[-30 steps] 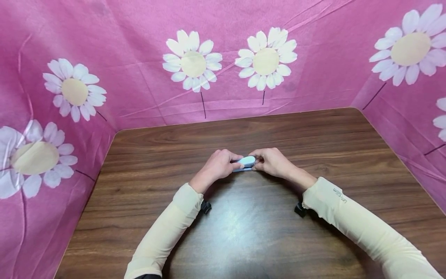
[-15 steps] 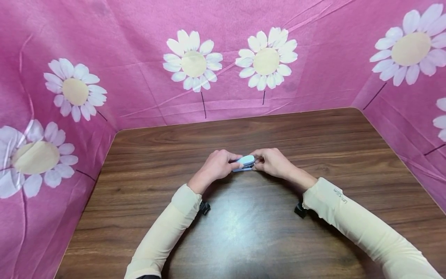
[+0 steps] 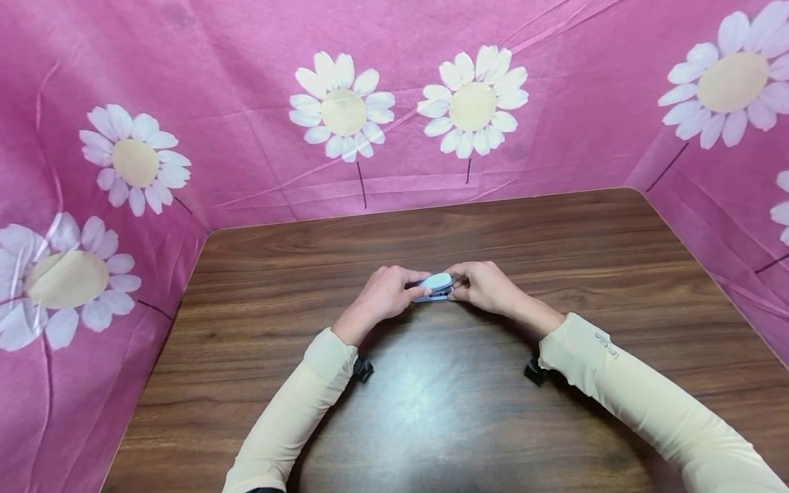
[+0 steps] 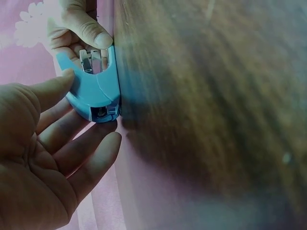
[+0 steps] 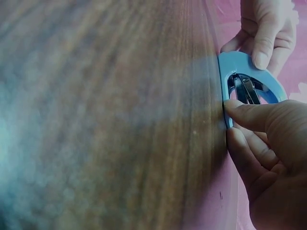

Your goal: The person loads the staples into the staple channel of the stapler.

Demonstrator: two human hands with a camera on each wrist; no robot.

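A small light-blue stapler rests on the wooden table between both hands. At its rounded rear end, my left hand holds it, thumb on one side and fingers on the other; the left wrist view shows some of those fingers extended below. The opposite end is pinched between thumb and fingers of my right hand. In the right wrist view, the right thumb lies on the stapler's base edge. Dark metal parts show in the gap between the stapler's raised top arm and its base.
Brown wood-grain table extends around the hands. Pink cloth with white daisies hangs along its back and both sides. Black devices sit under both wrists, beside cream sleeves.
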